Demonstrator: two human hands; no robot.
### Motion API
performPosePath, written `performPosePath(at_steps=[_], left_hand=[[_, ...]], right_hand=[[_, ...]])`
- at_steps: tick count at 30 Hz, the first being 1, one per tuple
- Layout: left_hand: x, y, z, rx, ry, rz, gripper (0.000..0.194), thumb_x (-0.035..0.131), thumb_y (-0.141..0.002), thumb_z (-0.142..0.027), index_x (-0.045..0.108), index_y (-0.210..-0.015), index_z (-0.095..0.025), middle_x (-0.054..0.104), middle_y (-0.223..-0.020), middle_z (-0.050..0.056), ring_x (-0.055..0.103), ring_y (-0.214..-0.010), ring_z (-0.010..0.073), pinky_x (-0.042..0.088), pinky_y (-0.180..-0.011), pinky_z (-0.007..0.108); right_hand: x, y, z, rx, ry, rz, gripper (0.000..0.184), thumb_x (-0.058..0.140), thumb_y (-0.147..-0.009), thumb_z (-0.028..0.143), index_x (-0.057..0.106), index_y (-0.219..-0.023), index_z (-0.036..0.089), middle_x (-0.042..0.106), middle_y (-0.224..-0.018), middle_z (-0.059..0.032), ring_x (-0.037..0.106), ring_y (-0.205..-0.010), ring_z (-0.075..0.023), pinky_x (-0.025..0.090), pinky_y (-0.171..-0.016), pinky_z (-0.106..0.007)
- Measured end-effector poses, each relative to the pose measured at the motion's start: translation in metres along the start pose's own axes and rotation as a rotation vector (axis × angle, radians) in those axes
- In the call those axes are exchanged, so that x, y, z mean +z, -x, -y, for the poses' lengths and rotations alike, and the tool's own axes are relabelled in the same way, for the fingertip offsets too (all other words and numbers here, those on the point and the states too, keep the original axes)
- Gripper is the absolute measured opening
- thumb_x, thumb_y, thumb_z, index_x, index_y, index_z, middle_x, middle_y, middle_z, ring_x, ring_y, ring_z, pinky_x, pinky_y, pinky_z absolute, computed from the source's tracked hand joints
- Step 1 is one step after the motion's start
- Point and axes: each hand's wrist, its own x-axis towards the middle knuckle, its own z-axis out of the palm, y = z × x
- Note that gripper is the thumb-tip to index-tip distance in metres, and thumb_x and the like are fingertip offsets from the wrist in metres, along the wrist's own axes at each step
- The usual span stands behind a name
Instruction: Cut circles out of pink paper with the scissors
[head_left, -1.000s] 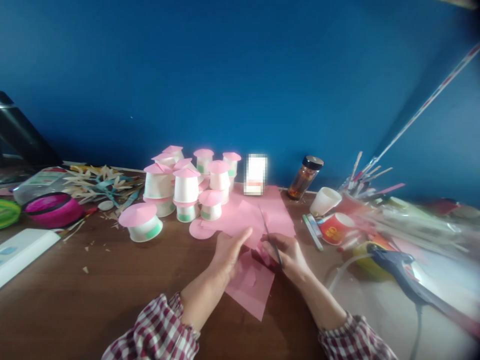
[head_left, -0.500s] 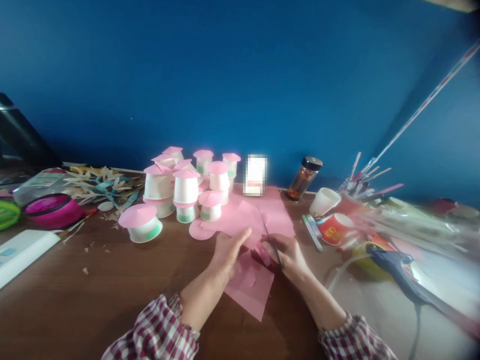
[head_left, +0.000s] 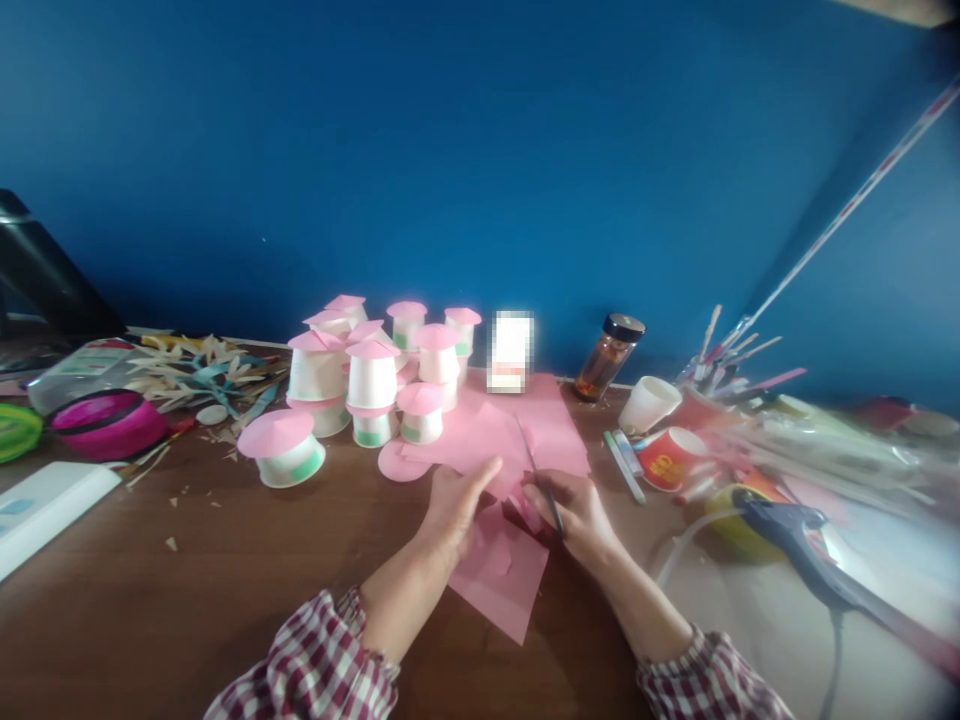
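Note:
My left hand (head_left: 454,512) is closed on a sheet of pink paper (head_left: 521,600), thumb uppermost and fingers partly hidden beneath it. Scissors (head_left: 556,515) are in my right hand (head_left: 581,512), their dark handle round its fingers and their narrow blades pointing away from me at the paper. A small curled strip of pink paper hangs by the blades. Beyond both hands lie more pink sheets (head_left: 561,415), with a pink paper disc (head_left: 403,463) at their left edge.
Several white paper cups with pink cone tops (head_left: 373,378) stand left of the sheets, some stacked. A lidded glass jar (head_left: 610,358), a white cup (head_left: 651,403), a red cup (head_left: 673,457) and a glue gun (head_left: 802,550) are at right. Wood shavings (head_left: 206,375) lie at back left.

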Motion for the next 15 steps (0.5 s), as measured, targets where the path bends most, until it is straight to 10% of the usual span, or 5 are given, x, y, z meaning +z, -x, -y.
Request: performPosePath(at_steps=[15], left_hand=[[0.009,0.009,-0.012,-0.012,-0.104,-0.071,0.027,0.078,-0.059,-0.032,0.064,-0.063,-0.010,0.065,-0.055,0.009,0.062,-0.050,0.0230,0.049,-0.046,0.032]], right_hand=[[0.002,0.001,-0.001,0.047,-0.131,0.048,0.033,0.068,-0.076,0.043,0.065,-0.082,0.011,0.050,-0.047,0.0039,0.042,-0.041,-0.0087,0.034,-0.041,-0.022]])
